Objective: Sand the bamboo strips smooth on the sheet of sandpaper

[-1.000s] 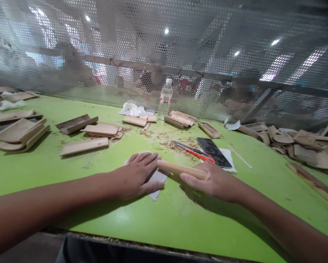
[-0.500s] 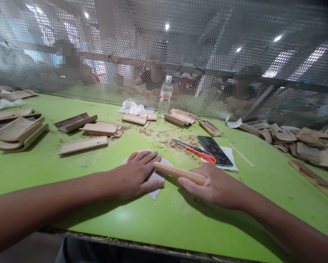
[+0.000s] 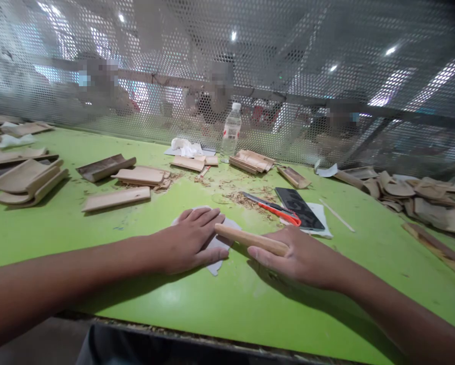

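Note:
My left hand (image 3: 197, 241) lies flat, fingers stretched out, over a whitish sheet (image 3: 215, 267) that looks like paper or sandpaper, on the green table (image 3: 162, 309). Only the sheet's edges show around the hand. In my right hand (image 3: 293, 256) is a pale, smooth piece of bamboo (image 3: 250, 239), gripped between thumb and fingers. Its far end points left and comes close to the left hand's fingers. Just beyond the hands lie a box cutter with an orange handle (image 3: 278, 212) and a dark phone (image 3: 301, 210) on white paper.
Curved bamboo pieces (image 3: 116, 199) lie at the left, with a stack (image 3: 29, 180) further out. More bamboo pieces (image 3: 432, 200) are heaped at the right. A water bottle (image 3: 232, 133) stands at the back before a perforated metal screen (image 3: 154, 101). Shavings (image 3: 250, 200) are scattered mid-table. People sit behind the screen.
Both hands keep nearly the same place and hold. The whole view has shifted very slightly; nothing was picked up or let go.

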A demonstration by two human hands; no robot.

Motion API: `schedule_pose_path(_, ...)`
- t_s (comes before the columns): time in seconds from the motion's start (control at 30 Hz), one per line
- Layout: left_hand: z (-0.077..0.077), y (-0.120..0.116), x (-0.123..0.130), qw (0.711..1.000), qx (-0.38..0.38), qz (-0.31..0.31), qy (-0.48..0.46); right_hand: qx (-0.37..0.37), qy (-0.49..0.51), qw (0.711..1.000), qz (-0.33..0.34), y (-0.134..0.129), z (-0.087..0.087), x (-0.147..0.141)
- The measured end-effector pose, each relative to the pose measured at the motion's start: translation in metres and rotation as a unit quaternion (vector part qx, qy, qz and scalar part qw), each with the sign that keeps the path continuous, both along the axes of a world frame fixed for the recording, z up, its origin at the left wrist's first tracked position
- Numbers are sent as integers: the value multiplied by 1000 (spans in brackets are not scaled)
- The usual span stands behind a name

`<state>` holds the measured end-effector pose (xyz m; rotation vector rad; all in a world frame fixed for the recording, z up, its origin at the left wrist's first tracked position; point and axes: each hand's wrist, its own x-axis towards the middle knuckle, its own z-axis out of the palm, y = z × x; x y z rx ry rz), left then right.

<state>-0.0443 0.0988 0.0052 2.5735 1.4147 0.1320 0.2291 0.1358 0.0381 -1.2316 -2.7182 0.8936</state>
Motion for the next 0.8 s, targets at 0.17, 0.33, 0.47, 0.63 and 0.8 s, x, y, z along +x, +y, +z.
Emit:
schedule_pose_path(0.17, 5, -1, 1, 1000, -14, 4, 5, 7, 0, 1000, 13, -1, 3, -1)
schedule_pose_path(0.33, 8, -2, 2, 1000, -24, 9, 5, 18, 18, 1000, 12, -2, 2, -3)
schedule_pose_path(0.47, 5, -2, 1, 1000, 5, -3, -21, -32, 105, 994, -12, -5, 2, -3)
schedule_pose_path(0.63, 1, 0, 0, 999, 21, -25, -29, -184, 317, 930, -41, -4, 0, 3)
schedule_pose_path(0.8, -2, 1, -1, 1000, 18, -14, -9, -172, 377, 908, -60, 4, 1, 4)
